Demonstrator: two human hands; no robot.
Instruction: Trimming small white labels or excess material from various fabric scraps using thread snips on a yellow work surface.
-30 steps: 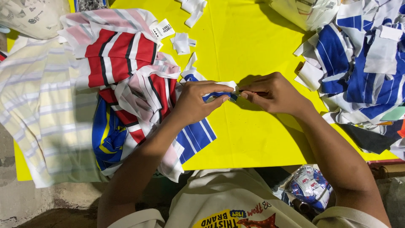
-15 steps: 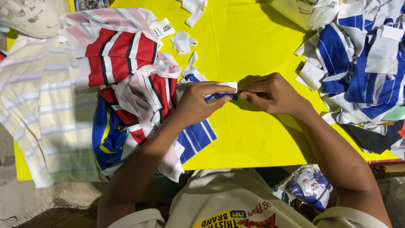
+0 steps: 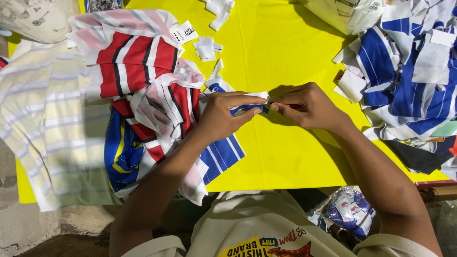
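Note:
My left hand (image 3: 223, 114) pinches the edge of a blue-and-white striped garment (image 3: 221, 154) over the yellow table (image 3: 285, 47). My right hand (image 3: 307, 105) meets it at the same spot, its fingers closed on a small thin tool whose shape is mostly hidden, touching the fabric's white edge (image 3: 254, 97). The garment trails left and down under my left forearm.
A heap of red, pink and blue striped shirts (image 3: 138, 76) lies to the left on pale striped cloth (image 3: 43, 119). A blue-and-white pile (image 3: 404, 81) fills the right. White tags and scraps (image 3: 207, 47) lie at the back. A wrapped packet (image 3: 350, 209) sits below the table edge.
Both hands stay at the same spot on the fabric edge; only slight finger movement shows.

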